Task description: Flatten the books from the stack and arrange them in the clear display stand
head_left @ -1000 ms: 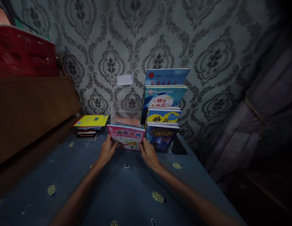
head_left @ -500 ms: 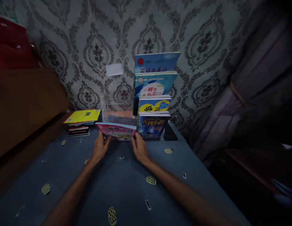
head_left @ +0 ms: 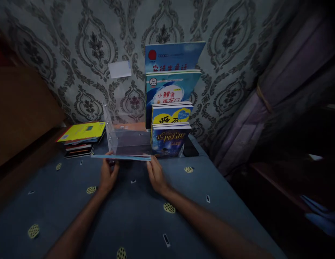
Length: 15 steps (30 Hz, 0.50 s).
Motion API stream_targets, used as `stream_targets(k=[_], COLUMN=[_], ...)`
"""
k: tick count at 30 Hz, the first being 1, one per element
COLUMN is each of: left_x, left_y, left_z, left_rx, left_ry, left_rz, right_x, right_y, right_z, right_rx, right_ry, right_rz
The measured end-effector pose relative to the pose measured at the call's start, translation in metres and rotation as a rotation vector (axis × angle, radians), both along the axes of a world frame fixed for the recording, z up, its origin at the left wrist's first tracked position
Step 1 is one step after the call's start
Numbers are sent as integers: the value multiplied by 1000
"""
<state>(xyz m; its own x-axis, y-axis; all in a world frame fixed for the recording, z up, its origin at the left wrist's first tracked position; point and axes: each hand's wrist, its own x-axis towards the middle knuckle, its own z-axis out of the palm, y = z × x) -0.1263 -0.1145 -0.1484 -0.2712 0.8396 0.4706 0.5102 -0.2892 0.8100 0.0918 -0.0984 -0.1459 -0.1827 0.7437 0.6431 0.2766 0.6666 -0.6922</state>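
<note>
Patterned wallpaper rises behind the blue-covered desk. From where I stand, the left grip and right grip both clasp one thin book, seen edge-on, its long edge running sideways. Its left end juts past the left grip; the right grip pinches its right end, nearer the upright dark-blue book. Just beyond the left grip stands a clear panel.

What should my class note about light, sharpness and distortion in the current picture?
Head view: dim overall, the far right nearly black beyond the curtain; head view: faint glints on the clear stand; head view: large titles on the standing books readable, the held book slightly soft; head view: forearms seemingly stretched toward the bottom.
</note>
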Motion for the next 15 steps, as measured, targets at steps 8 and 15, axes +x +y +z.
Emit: stream_targets(k=[8,15], left_x=[-3,5], left_y=[-20,-14], left_z=[-33,-19], left_rx=[27,95], left_ry=[108,71], left_rz=[-73,-119], right_x=[16,10], right_y=[1,7], right_z=[-32,-30], right_rx=[6,-18], right_ry=[76,129], right_rz=[-51,-53])
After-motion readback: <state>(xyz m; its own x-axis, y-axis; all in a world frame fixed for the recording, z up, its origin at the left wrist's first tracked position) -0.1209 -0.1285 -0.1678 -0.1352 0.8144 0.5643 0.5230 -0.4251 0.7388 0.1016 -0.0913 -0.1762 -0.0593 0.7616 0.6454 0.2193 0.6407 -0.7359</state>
